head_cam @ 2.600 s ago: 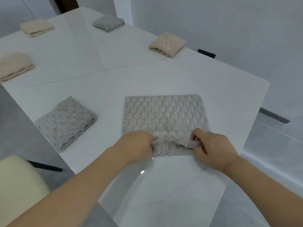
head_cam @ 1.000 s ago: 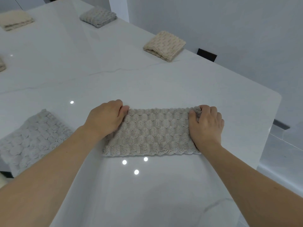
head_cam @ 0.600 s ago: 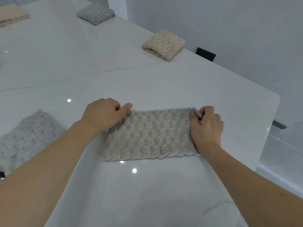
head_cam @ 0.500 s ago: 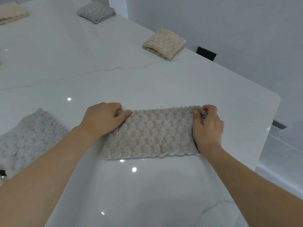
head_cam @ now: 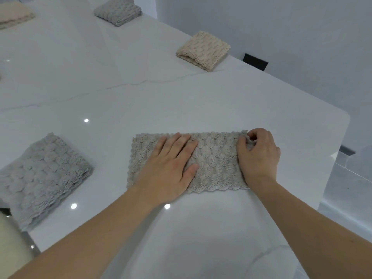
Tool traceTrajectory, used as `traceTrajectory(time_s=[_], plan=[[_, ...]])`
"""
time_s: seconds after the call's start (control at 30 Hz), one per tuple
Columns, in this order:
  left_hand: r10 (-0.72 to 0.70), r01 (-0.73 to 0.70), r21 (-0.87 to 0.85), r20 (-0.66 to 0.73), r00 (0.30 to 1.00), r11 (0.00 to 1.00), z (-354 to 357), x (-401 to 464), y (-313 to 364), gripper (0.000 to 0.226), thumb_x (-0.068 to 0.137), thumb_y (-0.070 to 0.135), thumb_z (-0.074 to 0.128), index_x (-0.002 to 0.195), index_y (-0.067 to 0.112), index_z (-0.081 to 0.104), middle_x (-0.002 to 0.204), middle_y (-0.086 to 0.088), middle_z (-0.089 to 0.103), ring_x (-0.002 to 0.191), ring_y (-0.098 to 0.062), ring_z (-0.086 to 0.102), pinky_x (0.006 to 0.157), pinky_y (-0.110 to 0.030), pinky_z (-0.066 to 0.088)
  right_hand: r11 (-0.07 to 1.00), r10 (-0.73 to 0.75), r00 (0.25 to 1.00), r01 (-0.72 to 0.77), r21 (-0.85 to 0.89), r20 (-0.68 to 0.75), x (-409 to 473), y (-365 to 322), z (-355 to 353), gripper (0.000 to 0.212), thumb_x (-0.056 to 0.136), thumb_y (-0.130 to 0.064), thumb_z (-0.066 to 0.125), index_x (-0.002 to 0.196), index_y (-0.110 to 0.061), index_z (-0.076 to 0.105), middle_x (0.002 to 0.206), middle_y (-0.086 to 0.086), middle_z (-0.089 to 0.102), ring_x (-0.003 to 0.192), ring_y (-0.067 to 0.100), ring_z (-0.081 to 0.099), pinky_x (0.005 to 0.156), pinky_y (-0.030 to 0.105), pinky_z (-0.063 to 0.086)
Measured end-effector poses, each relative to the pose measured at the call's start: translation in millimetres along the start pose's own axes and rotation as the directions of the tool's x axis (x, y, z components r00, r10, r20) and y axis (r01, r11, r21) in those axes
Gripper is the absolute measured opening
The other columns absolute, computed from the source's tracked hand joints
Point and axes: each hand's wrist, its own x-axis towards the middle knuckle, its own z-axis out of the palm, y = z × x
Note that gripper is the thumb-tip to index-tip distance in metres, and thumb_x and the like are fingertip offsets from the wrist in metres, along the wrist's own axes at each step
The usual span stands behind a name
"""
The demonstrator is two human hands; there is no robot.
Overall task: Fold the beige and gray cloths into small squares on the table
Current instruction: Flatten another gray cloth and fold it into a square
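Note:
A gray-beige textured cloth (head_cam: 217, 158), folded into a long strip, lies on the white table (head_cam: 181, 105) in front of me. My left hand (head_cam: 171, 166) rests flat on the strip's middle-left part, fingers spread and palm down. My right hand (head_cam: 257, 154) pinches the strip's far right corner between thumb and fingers. The cloth's left end shows beyond my left hand.
A folded gray cloth (head_cam: 42, 176) lies at the near left edge. A folded beige square (head_cam: 203, 50) and a gray square (head_cam: 117, 11) sit farther back; another beige one (head_cam: 14, 14) is at the far left. The table's right edge (head_cam: 330, 158) is close to my right hand.
My left hand let go of the strip's far left corner and moved right, now lying flat on the cloth's middle. My right hand stays pinching the right corner.

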Motion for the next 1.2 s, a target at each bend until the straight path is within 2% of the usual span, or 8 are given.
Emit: traceTrajectory(time_s=[0.2,0.4,0.5,0.77,0.87,0.93,1.03,1.2], plan=[[-0.044,0.044,0.006,0.017,0.999,0.999,-4,2,6,0.060,0.099,0.050,0.023,0.153,0.024,0.026,0.159,0.003,0.025,0.149,-0.018,0.014,0.121,-0.045,0.010,0.993,-0.081,0.995,0.086,0.082,-0.063,-3,-1,-3,0.013,0.079,-0.011,0.058,0.081,-0.024,0.056,0.093,-0.009,0.054,0.088,0.021,0.055,0.087,0.036,0.038],[-0.051,0.050,0.024,0.022,0.998,0.998,-3,4,5,0.061,0.098,0.051,0.022,0.153,0.026,0.025,0.159,0.003,0.025,0.149,-0.017,0.013,0.120,-0.046,0.010,0.988,0.056,0.997,-0.063,-0.142,-0.054,0,4,2,0.020,0.087,-0.031,0.051,0.099,-0.020,0.064,0.113,-0.006,0.056,0.108,0.021,0.044,0.095,0.034,0.027],[-0.056,0.056,0.013,0.031,0.998,0.998,-4,3,6,0.061,0.097,0.051,0.022,0.153,0.026,0.024,0.159,0.003,0.023,0.149,-0.018,0.012,0.121,-0.045,0.008,0.985,0.061,0.996,-0.069,-0.157,-0.059,0,6,3,0.021,0.090,-0.040,0.050,0.094,-0.022,0.060,0.111,-0.007,0.052,0.108,0.021,0.042,0.095,0.034,0.026],[-0.041,0.043,-0.058,0.029,0.999,0.997,-7,3,4,0.064,0.096,0.054,0.021,0.154,0.027,0.020,0.159,0.006,0.023,0.148,-0.016,0.012,0.121,-0.043,0.005,0.979,0.097,0.993,-0.106,-0.176,-0.062,3,6,7,0.020,0.093,-0.032,0.043,0.087,-0.018,0.055,0.109,-0.002,0.047,0.102,0.023,0.040,0.090,0.034,0.025],[-0.168,0.160,-0.122,-0.061,0.984,0.979,-15,8,-7,0.060,0.094,0.044,0.027,0.149,0.018,0.033,0.144,-0.005,0.044,0.132,-0.028,0.038,0.113,-0.047,0.027,0.977,0.100,0.993,-0.111,-0.181,-0.064,3,6,6,0.018,0.092,-0.030,0.044,0.091,-0.017,0.055,0.109,-0.001,0.047,0.102,0.024,0.040,0.091,0.035,0.027],[-0.257,0.246,-0.090,-0.141,0.956,0.965,-25,13,-22,0.057,0.087,0.033,0.030,0.132,0.008,0.052,0.119,-0.014,0.058,0.106,-0.037,0.052,0.092,-0.048,0.042,0.976,0.109,0.992,-0.120,-0.183,-0.065,4,5,5,0.018,0.092,-0.028,0.044,0.097,-0.016,0.057,0.112,0.001,0.048,0.105,0.024,0.041,0.093,0.036,0.027],[-0.248,0.257,0.065,-0.129,0.960,0.964,-32,13,-41,0.041,0.078,0.026,0.036,0.102,0.005,0.062,0.091,-0.013,0.056,0.081,-0.034,0.050,0.069,-0.041,0.040,0.977,0.120,0.991,-0.128,-0.168,-0.057,4,4,4,0.022,0.092,-0.032,0.045,0.102,-0.019,0.059,0.115,-0.001,0.048,0.108,0.024,0.041,0.094,0.036,0.027],[-0.342,0.345,-0.022,0.095,0.935,0.938,-51,24,-48,0.019,0.084,0.023,0.050,0.099,0.011,0.051,0.095,-0.007,0.053,0.090,-0.029,0.046,0.076,-0.039,0.042,0.974,0.088,0.995,-0.093,-0.207,-0.036,5,6,5,0.018,0.096,-0.034,0.044,0.102,-0.024,0.058,0.118,-0.003,0.048,0.109,0.025,0.040,0.094,0.037,0.027]])
